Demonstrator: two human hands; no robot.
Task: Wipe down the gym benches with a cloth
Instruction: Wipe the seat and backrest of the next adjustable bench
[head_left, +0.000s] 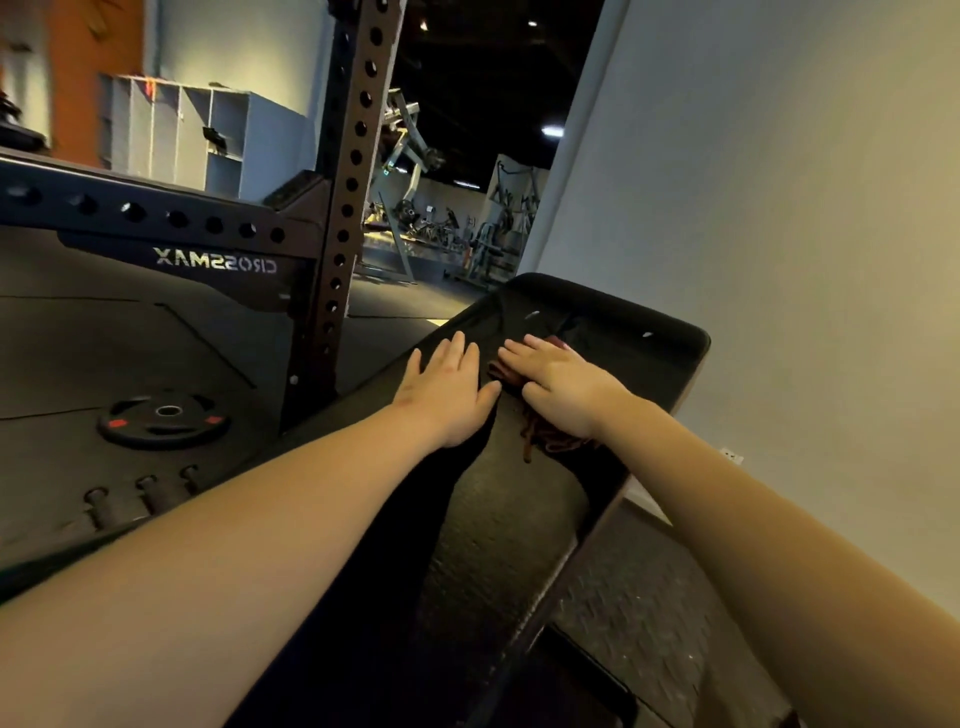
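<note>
While both hands lie on the padded bench (652, 379), we record the cloth (551, 442) directly under the right hand (563, 389). It is bunched and dark reddish-brown, and shows past the fingertips and below the heel of the palm.

Position: the bench runs lengthwise away from the person, and its rounded far end lies just beyond both sets of fingertips. The cloth sits on the right half of the pad, near that far end. The greater length of pad lies on the near side of the cloth, between the forearms. We judge that a stroke along the long axis would therefore be a pull toward the body, not a push away.

Right hand: palm down, fingers straight and close together, pressing the cloth flat against the pad, with no finger curled round it.

Left hand (448, 395): palm down on bare pad just left of the cloth, fingers straight and slightly spread, holding nothing. Its thumb tip reaches the cloth's edge; we cannot tell whether it touches. We judge it a steadying hand.

Noted nearby: a weight plate (163, 418) on the floor left of the bench, and a rack upright (349, 208) beyond it
</note>
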